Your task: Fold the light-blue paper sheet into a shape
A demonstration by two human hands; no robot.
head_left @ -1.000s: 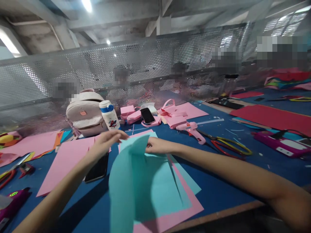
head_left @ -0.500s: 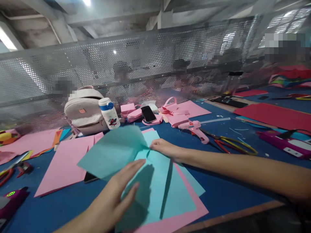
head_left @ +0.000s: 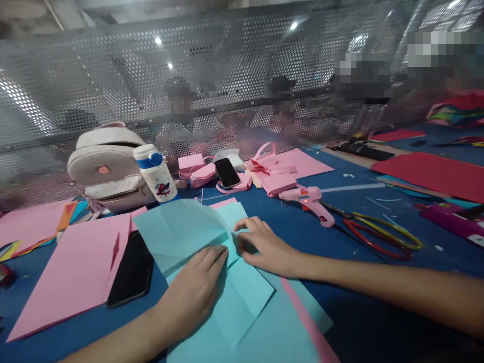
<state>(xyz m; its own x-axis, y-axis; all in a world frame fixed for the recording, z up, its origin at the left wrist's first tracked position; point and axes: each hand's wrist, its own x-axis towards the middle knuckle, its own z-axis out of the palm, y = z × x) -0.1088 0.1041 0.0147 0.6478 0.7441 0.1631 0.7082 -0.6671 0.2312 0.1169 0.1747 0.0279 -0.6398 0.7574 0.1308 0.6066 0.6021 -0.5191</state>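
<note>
A creased light blue sheet of paper [head_left: 181, 232] lies in front of me, one flap raised at the far left and another part spread toward me. My left hand [head_left: 198, 282] is closed at the middle of the sheet, thumb and fingertips together on the fold. Just right of it, my right hand [head_left: 264, 247] is curved over the paper with thumb and fingers apart and nothing between them. Beneath are more light blue sheets [head_left: 280, 333] and a pink sheet [head_left: 302, 312], whose edge shows on the right.
Left lie folded pink paper [head_left: 75, 272] and a black phone [head_left: 132, 272]. Behind stand a white backpack [head_left: 109, 166] and a bottle [head_left: 157, 174]. A pink glue gun [head_left: 312, 201] and scissors [head_left: 378, 232] lie right, beyond my right hand. A perforated metal screen [head_left: 227, 65] closes off the back.
My left hand has moved from hovering open to closing on the blue paper's fold. My right hand has let go of the paper and opened. The view has shifted, showing more of the phone.
</note>
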